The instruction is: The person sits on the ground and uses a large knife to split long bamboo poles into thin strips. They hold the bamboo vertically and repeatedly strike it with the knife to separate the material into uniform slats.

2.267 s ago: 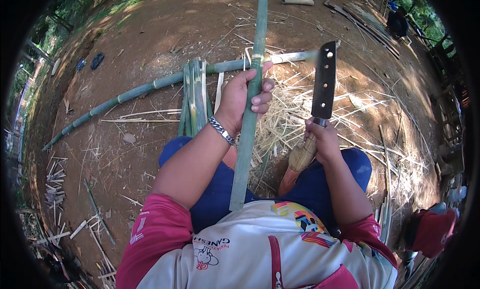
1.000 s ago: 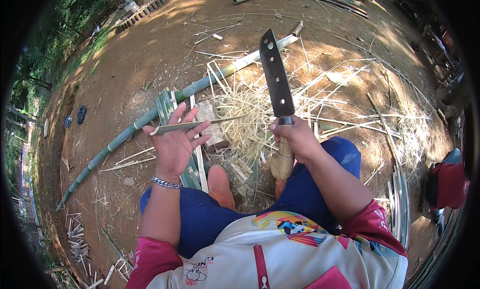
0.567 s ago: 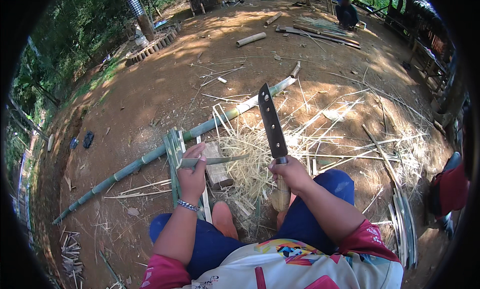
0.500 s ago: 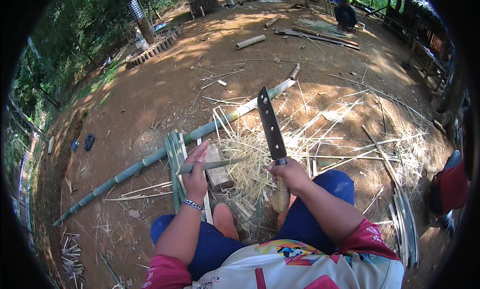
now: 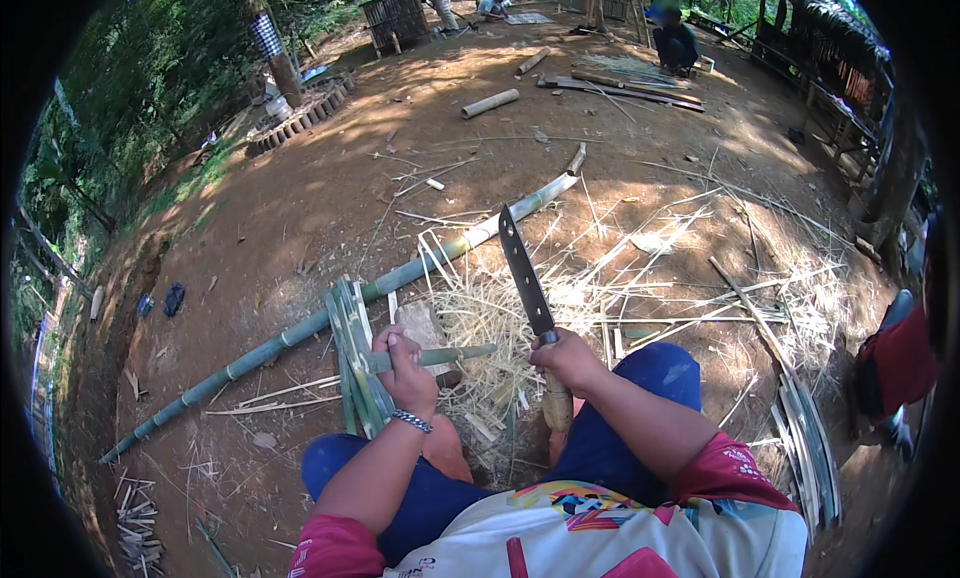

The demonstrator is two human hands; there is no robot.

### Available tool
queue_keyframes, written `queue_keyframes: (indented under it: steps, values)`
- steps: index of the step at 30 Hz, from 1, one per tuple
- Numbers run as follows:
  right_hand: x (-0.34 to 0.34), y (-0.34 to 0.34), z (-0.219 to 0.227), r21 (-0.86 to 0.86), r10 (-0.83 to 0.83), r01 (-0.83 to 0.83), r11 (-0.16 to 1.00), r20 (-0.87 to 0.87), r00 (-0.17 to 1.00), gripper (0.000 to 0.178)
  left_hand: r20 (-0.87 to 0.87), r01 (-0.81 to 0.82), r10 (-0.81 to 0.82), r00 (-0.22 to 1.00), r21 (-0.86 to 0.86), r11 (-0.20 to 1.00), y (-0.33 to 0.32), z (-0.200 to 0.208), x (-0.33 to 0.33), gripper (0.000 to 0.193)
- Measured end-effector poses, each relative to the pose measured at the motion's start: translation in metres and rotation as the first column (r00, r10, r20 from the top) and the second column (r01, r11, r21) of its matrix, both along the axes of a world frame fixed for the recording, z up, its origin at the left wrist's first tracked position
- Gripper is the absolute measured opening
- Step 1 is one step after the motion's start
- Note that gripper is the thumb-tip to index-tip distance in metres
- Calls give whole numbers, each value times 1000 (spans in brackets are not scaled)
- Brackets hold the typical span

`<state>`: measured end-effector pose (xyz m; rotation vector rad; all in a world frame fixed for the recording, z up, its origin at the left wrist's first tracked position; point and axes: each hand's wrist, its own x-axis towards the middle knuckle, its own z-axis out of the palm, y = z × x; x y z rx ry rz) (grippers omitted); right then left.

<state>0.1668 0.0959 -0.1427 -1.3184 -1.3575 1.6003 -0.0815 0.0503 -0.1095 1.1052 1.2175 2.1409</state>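
My left hand [image 5: 408, 374] is closed round a green bamboo strip [image 5: 445, 356], whose free end points right toward the blade. In my right hand [image 5: 566, 362] is a large knife [image 5: 527, 275] with a dark blade pierced by several holes. Its pale wooden handle [image 5: 557, 406] sticks out below my fist, and the blade tilts up and left, apart from the strip. A bundle of green bamboo strips [image 5: 352, 328] lies just left of my left hand. Behind that hand, a wooden block [image 5: 421, 324] rests on the ground, partly hidden.
A long bamboo pole [image 5: 250, 350] crosses the ground diagonally ahead. Pale shavings [image 5: 490, 308] are heaped between my feet and the pole. More split strips [image 5: 805, 448] lie at right, near a person's red garment [image 5: 900, 373]. Another person [image 5: 675, 43] crouches far off.
My left hand has shifted slightly down and right, and its fingers have closed round the strip. The knife has moved a little left and lower in view.
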Motion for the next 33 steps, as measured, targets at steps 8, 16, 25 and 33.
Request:
queue_keyframes:
  steps: [8, 16, 25, 33]
  values:
    - [7, -16, 10, 78, 103, -110, 991, 88, 991, 40, -9, 177, -179, 984, 202, 963, -2, -3, 22, 71]
    - [9, -29, 32, 75, 131, -124, 989, -92, 987, 42, 86, 155, -175, 981, 201, 967, -2, 8, 11, 87]
    - [19, -20, -5, -67, 183, -173, 983, 211, 960, 41, 148, 203, -252, 956, 286, 937, 0, 7, 8, 83]
    - [16, -24, 13, 125, 50, -55, 991, 40, 998, 41, -74, 385, -380, 922, 263, 884, -7, 24, 1, 64]
